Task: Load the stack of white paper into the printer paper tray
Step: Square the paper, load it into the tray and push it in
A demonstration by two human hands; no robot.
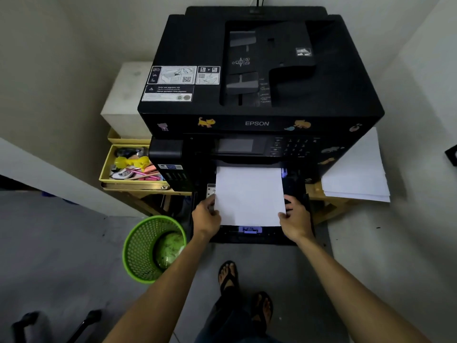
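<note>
A white paper stack (249, 194) lies in the pulled-out black paper tray (249, 237) at the front of the large black Epson printer (259, 70). Its far end reaches under the printer body. My left hand (205, 216) grips the stack's near left edge. On the near right edge, my right hand (295, 217) holds the stack with the thumb on top. A blue guide tab (250, 229) sits on the tray just in front of the paper's near edge.
More white sheets (356, 174) lie on the wooden table to the right of the printer. A yellow drawer of stationery (131, 167) stands open on the left. A green mesh waste bin (150, 248) sits on the floor by my left arm. My sandalled feet (244, 293) are below.
</note>
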